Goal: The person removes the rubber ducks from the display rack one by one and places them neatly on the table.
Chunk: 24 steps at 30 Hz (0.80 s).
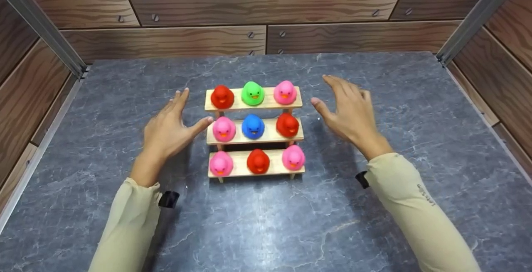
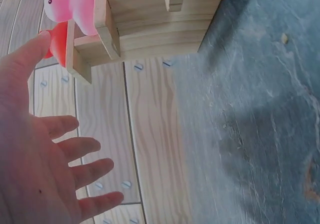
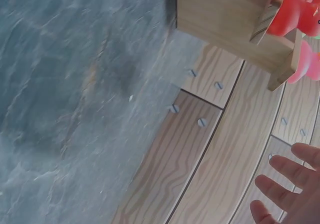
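Note:
A light wooden stand [image 1: 239, 162] with three tiers holds several small rubber ducks, three to a tier. The top tier has a red duck [image 1: 222, 97], a green duck [image 1: 252, 93] and a pink duck [image 1: 285, 92]. Pink, blue [image 1: 253, 126] and red sit on the middle tier; pink, red [image 1: 258, 161] and pink on the bottom. My left hand [image 1: 168, 131] is spread beside the stand's left side, thumb pointing toward the middle pink duck [image 1: 224, 129]; contact is unclear. To the right of the stand, my right hand [image 1: 349, 116] holds nothing, fingers extended, apart from it.
The grey marbled tabletop [image 1: 266, 222] lies under the stand and both arms. Wood-patterned panels [image 1: 266, 0] wall the back and sides, with metal posts [image 1: 478, 18] at the back corners. In the right wrist view, the stand's side panel [image 3: 225, 21] shows.

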Motion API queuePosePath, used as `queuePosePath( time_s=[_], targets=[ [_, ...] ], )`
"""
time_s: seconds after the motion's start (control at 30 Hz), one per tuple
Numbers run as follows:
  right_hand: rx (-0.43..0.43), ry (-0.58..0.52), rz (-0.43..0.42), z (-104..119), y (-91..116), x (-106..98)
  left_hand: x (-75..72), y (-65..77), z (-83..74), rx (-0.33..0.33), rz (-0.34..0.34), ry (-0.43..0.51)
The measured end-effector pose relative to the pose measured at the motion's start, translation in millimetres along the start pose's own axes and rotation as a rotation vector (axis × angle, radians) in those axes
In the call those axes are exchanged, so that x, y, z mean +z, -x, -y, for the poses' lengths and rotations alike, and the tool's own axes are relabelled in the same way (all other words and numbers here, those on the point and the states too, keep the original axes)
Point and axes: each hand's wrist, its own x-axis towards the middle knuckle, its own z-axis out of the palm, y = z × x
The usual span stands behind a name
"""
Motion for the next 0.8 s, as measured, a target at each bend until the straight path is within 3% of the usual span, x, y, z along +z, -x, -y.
queuePosePath(
  time_s=[0.8],
  targets=[
    [-0.090,-0.088,0.017,29,-13,8,3.7,-13.1,-6.8,-0.007,-0.028,0.228]
  ],
)
